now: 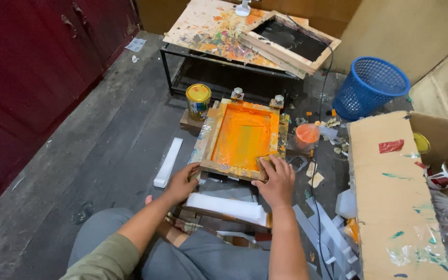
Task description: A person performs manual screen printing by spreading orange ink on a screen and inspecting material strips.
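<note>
A wooden screen-printing frame [240, 136] smeared with orange ink lies tilted in front of me, hinged at its far edge by two clamps. My left hand [181, 181] grips the frame's near left corner. My right hand [276, 181] is closed on a small wooden-handled squeegee [263, 165] resting at the frame's near right corner, inside the orange mesh. Under the frame's near edge lies a stack of white paper strips [228, 207] on a board. My knees in grey trousers fill the bottom of the view.
A yellow-lidded paint tin [198, 100] stands left of the frame, an orange-lidded pot [307, 135] to its right. Behind are a paint-splattered table [216, 28] with another frame, a blue basket [370, 87], and a cardboard box [390, 197] at right. A white strip [168, 162] lies on the floor.
</note>
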